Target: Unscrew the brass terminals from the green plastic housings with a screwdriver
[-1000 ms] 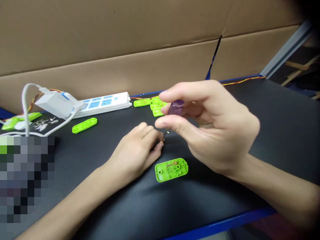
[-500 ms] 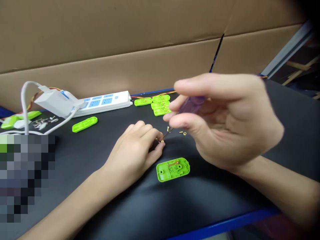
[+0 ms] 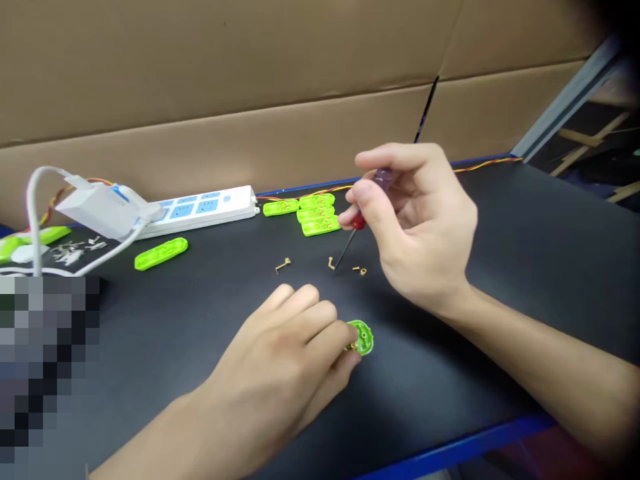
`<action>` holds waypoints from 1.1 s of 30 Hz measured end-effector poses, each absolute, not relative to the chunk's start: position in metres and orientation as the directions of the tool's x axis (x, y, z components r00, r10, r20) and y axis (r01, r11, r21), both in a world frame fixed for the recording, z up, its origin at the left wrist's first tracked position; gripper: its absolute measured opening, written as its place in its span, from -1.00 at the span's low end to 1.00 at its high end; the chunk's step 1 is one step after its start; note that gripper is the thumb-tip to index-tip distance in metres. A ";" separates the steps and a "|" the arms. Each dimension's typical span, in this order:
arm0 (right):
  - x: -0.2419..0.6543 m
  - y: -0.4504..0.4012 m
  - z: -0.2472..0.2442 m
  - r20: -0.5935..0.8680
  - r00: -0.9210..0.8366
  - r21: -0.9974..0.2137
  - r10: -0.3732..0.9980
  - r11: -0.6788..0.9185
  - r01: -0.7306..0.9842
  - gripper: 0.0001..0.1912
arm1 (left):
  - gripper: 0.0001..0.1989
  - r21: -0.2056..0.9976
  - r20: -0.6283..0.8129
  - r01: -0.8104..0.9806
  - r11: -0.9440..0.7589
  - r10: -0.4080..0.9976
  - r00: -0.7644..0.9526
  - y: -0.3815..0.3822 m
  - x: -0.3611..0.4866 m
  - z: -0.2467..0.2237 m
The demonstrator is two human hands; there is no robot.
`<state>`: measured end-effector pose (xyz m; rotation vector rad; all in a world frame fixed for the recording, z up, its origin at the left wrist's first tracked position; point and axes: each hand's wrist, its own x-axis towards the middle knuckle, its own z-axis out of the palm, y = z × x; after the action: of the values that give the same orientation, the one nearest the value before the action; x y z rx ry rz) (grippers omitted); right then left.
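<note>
My left hand is closed over the green plastic shell, its thumb and forefinger pinched at a small brass piece there. The hand hides the shell's left part. My right hand grips a screwdriver with a red and purple handle, and its thin shaft slants down to the mat. Near its tip lies a bent brass strip. Another brass strip rests farther left, and a small brass ring lies to the right of the tip.
Several green shells with brass parts sit by the cardboard wall. A white power strip with a plugged-in adapter stands at the back left. Another green shell and small white pieces lie nearby.
My left hand has moved from the brass pieces down and right onto the green shell. My right hand has moved back and left, away from the camera, still holding the screwdriver.
</note>
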<state>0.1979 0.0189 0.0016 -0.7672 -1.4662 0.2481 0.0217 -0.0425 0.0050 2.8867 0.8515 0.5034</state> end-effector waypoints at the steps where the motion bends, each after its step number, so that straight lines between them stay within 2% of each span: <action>1: 0.198 0.018 0.001 0.796 0.122 -0.597 0.593 0.735 0.321 -0.82 | -0.89 0.163 0.289 0.507 -0.847 0.532 0.796 -0.042 0.022 0.005; 7: 0.200 0.015 0.002 0.804 0.060 -0.560 0.591 0.720 0.410 -0.76 | -0.88 0.118 0.276 0.497 -0.859 0.510 0.815 -0.042 0.023 0.006; 14: 0.200 0.013 0.004 0.788 0.065 -0.591 0.613 0.722 0.360 -0.83 | -0.93 0.126 0.260 0.487 -0.864 0.503 0.824 -0.042 0.023 0.007; 18: 0.200 0.012 0.004 0.788 0.042 -0.583 0.614 0.723 0.371 -0.83 | -0.89 0.171 0.247 0.495 -0.852 0.523 0.816 -0.042 0.022 0.004; 21: 0.201 0.011 0.004 0.786 0.003 -0.565 0.618 0.717 0.408 -0.81 | -0.84 0.253 0.222 0.506 -0.825 0.559 0.799 -0.041 0.021 0.000; 25: 0.201 0.009 0.005 0.778 -0.004 -0.584 0.629 0.725 0.367 -0.83 | -0.83 0.336 0.200 0.503 -0.796 0.582 0.788 -0.037 0.018 -0.004; 33: 0.201 0.010 0.007 0.777 0.009 -0.596 0.629 0.732 0.328 -0.84 | -0.90 0.338 0.217 0.469 -0.816 0.553 0.804 -0.028 0.015 -0.006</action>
<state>0.2005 0.0098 0.0067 -0.7932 -1.5943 0.2784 0.0147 -0.0278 -0.0065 2.7236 0.7872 0.4483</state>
